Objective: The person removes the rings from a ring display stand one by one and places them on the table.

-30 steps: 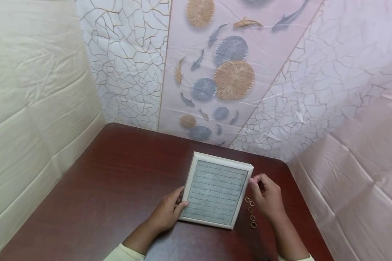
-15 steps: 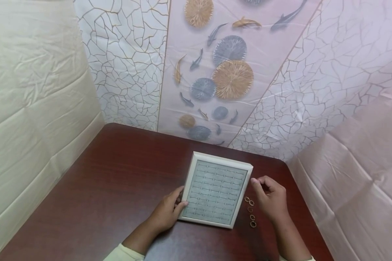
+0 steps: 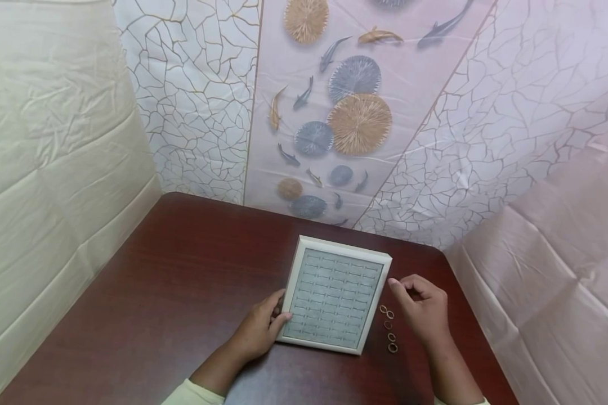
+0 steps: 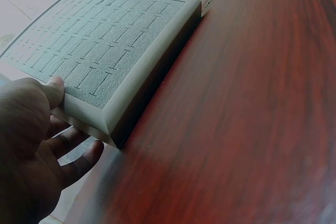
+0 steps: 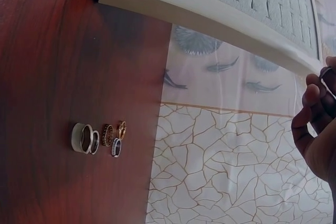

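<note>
A ring display tray [image 3: 331, 306] with a pale frame and grey slotted foam is tilted up from the table. At its lower left edge my left hand [image 3: 257, 329] grips it, thumb over the front and fingers behind, as the left wrist view also shows. Just off the tray's right side is my right hand [image 3: 423, 308], thumb and fingertips pinched together. A thin silvery ring [image 5: 324, 71] shows between those fingertips in the right wrist view, partly hidden. The foam slots in view hold no rings.
Several loose rings [image 3: 392, 348], silvery and gold-toned, lie in a rough line on the dark red wooden table [image 3: 192, 270] between the tray and my right forearm. Patterned cloth [image 3: 202, 101] hangs behind the table, with plain cloth [image 3: 56, 140] at the sides.
My right hand has drawn slightly right, away from the tray's edge, and a little lower. The left hand and tray hold nearly still; the loose rings stay put.
</note>
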The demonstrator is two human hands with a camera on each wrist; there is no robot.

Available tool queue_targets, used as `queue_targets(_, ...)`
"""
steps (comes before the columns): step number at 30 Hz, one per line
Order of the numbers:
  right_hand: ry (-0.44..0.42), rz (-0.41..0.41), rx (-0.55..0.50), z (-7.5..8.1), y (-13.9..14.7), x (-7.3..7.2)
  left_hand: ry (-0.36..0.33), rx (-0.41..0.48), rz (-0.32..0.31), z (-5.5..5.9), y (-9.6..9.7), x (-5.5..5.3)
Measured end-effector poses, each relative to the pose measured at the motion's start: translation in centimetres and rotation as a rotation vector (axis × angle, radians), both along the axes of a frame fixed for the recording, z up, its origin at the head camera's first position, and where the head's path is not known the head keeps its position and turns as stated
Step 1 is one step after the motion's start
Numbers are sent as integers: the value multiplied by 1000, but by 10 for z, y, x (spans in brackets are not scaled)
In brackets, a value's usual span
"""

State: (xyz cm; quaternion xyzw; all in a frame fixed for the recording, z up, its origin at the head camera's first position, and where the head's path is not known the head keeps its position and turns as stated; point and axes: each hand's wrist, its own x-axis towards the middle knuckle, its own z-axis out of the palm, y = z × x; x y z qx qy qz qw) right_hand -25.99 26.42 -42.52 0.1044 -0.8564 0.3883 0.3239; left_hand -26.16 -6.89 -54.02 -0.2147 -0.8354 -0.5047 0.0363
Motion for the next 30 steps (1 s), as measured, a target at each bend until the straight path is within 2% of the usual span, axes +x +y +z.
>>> queue_targets(7, -42, -31, -47, -4, 3, 4, 9, -2, 2, -2, 2, -2)
queue_targets(9, -53, -14, -59, -5, 4, 4, -8, 4, 2, -2, 0, -1)
queue_targets(12, -68, -5, -68, -5, 15, 12, -27, 6, -10, -1, 7, 0)
queue_targets(17, -66, 29, -84, 7, 22, 20, -45, 74, 17, 1, 13, 2)
queue_targets(22, -78, 150, -86, 26, -5, 13, -54, 93, 126, 2, -20, 9)
queue_targets(26, -115, 167, -59, 32, -18, 2, -67, 73, 195, 4, -47, 13)
queue_targets(28, -139, 144, -3, 28, -19, -7, -68, 62, 221, 5, -60, 14)
queue_targets(30, -171, 128, 97, 15, -16, -19, -75, 42, 245, 6, -72, 16)
